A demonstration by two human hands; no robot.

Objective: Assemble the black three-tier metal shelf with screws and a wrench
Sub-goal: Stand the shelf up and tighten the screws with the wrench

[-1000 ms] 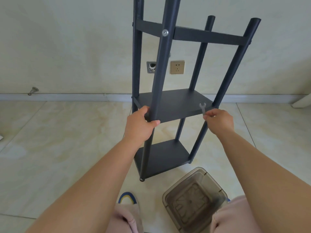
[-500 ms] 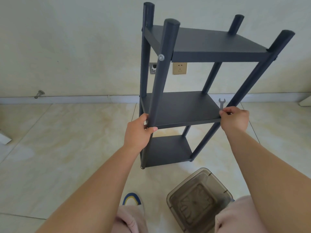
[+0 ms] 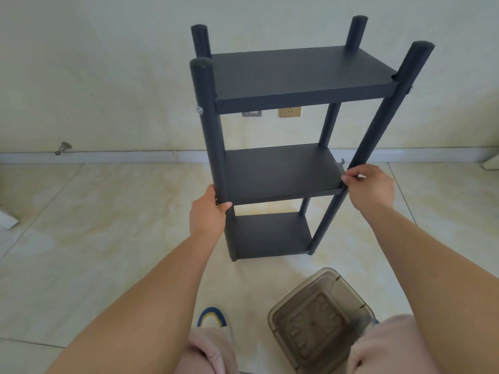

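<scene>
The black three-tier shelf (image 3: 286, 168) stands upright on the tiled floor in front of me, with three boards between four round posts. My left hand (image 3: 208, 214) grips the near left post at the level of the middle board. My right hand (image 3: 370, 187) is at the near right post by the middle board's corner and pinches a small silver wrench (image 3: 339, 164) whose open jaw sticks up past the fingers. A silver screw head (image 3: 199, 110) shows on the near left post beside the top board.
A smoky transparent plastic box (image 3: 321, 319) sits on the floor near my right knee. A slipper toe (image 3: 212, 318) shows by my left knee. The wall carries a socket (image 3: 290, 112); a door stop (image 3: 62, 147) sits at the skirting on the left.
The shelf has been tipped from leaning towards me to standing upright, so its top board now shows from above. Both hands stayed on the near posts, the wrench still in the right.
</scene>
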